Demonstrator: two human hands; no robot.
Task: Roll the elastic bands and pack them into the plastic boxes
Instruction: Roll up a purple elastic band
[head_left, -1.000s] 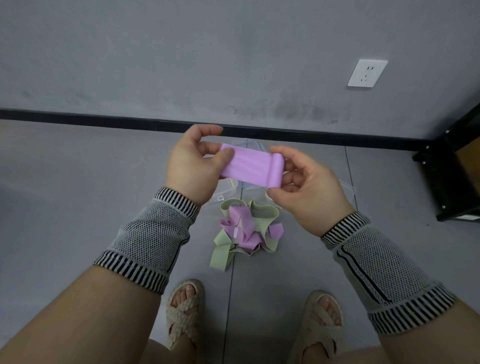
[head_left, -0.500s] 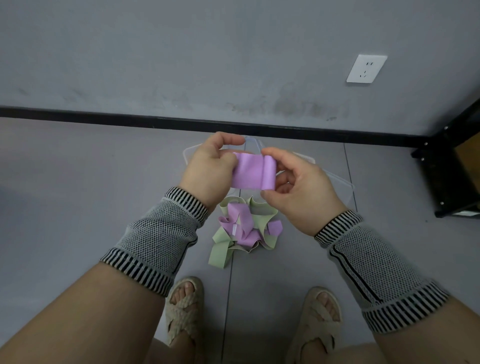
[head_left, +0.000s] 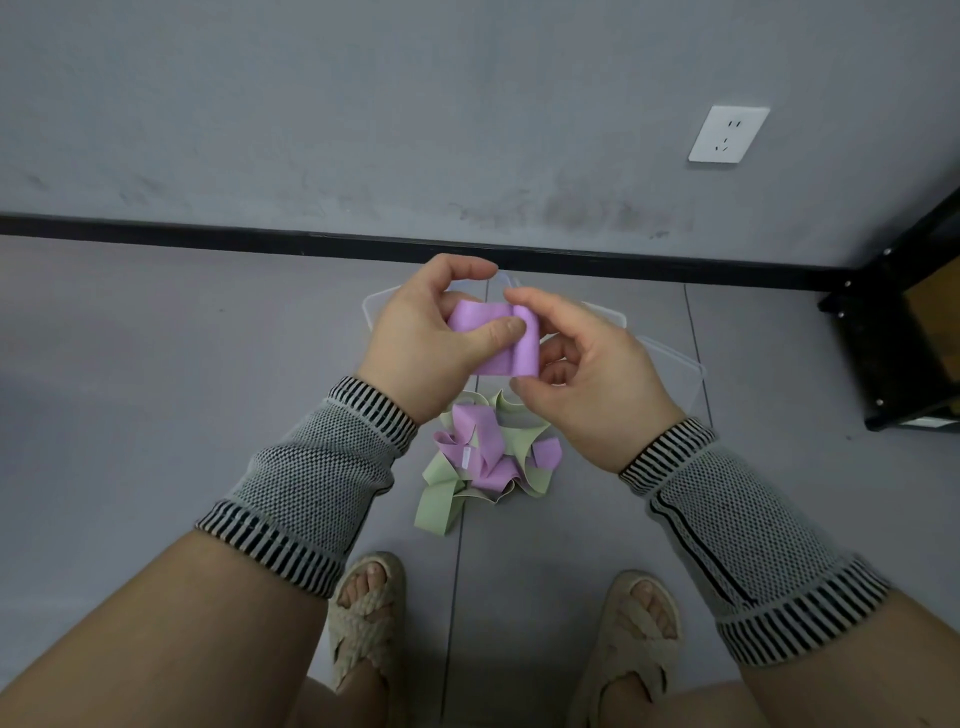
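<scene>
A purple elastic band (head_left: 511, 345), partly rolled into a short cylinder, is held up in front of me by both hands. My left hand (head_left: 426, 343) pinches its left part, thumb pressed on the front. My right hand (head_left: 587, 374) curls its fingers and thumb round the rolled right end. Below the hands a loose pile of purple and green bands (head_left: 483, 462) lies on the grey floor. Clear plastic boxes (head_left: 670, 358) sit on the floor behind the hands, mostly hidden by them.
My two sandalled feet (head_left: 363, 618) stand at the bottom of the view near the pile. A black baseboard (head_left: 208, 236) runs along the grey wall, which carries a white socket (head_left: 727, 134). A black-framed piece of furniture (head_left: 904, 332) stands at the right.
The flat stretch of the purple band has shortened as it was rolled up. Both hands have come closer together.
</scene>
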